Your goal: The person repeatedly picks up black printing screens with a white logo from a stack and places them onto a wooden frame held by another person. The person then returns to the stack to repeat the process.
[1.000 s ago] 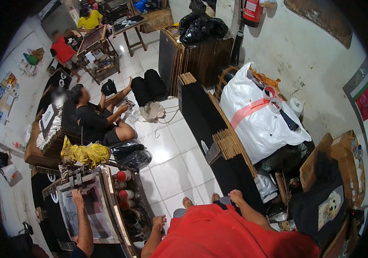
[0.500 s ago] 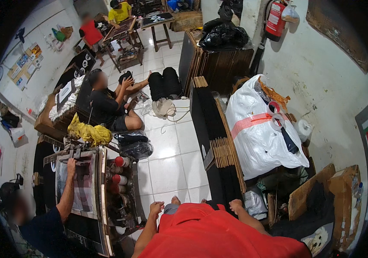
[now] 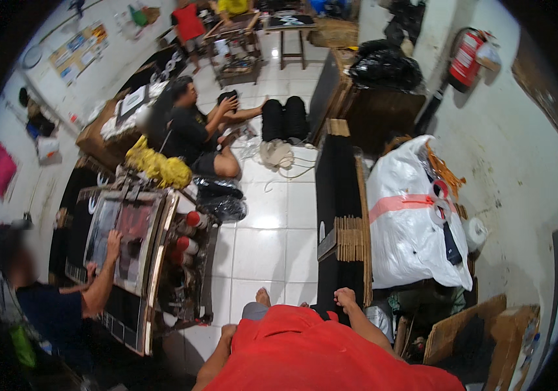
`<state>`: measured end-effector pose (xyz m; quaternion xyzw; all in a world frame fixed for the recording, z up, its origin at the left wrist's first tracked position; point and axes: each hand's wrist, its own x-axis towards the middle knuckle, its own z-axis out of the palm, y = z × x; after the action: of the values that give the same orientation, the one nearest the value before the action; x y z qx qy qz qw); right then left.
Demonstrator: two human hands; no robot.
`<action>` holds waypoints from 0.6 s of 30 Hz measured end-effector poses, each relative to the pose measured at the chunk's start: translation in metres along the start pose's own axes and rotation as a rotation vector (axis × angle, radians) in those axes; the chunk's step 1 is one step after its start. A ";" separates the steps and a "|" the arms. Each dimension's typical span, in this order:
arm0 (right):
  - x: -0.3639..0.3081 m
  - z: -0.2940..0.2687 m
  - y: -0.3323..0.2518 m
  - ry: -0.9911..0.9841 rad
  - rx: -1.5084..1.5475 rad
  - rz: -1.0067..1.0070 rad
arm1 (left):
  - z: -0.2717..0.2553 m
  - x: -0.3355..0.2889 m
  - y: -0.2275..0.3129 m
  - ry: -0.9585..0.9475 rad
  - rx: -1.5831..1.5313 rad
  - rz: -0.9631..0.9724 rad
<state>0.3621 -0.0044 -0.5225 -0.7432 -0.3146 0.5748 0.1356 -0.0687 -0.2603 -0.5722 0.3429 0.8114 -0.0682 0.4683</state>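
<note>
While the left hand (image 3: 228, 331) is unclear, the clenched right hand (image 3: 345, 298) touches the black stack (image 3: 336, 195).

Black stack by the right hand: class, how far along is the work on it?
Done: a long row of black sheets stands, cardboard strips beside it. In hand: the right hand rests on its near end; the left hand is apart from it. Left: nothing shows how much.

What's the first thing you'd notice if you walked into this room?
Probably the big white sack with a pink band, bulging on the right, and the long black stack beside it that the person's right hand rests on. A bright yellow heap sits left of centre, above a wooden-framed printing screen.
</note>
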 end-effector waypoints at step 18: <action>-0.042 0.003 0.036 -0.037 -0.222 0.033 | -0.098 -0.010 0.044 0.112 -0.972 -0.166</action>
<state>0.3649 -0.0585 -0.5109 -0.7479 -0.3664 0.5522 0.0369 -0.1077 -0.1898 -0.5007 0.0225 0.7978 0.2994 0.5228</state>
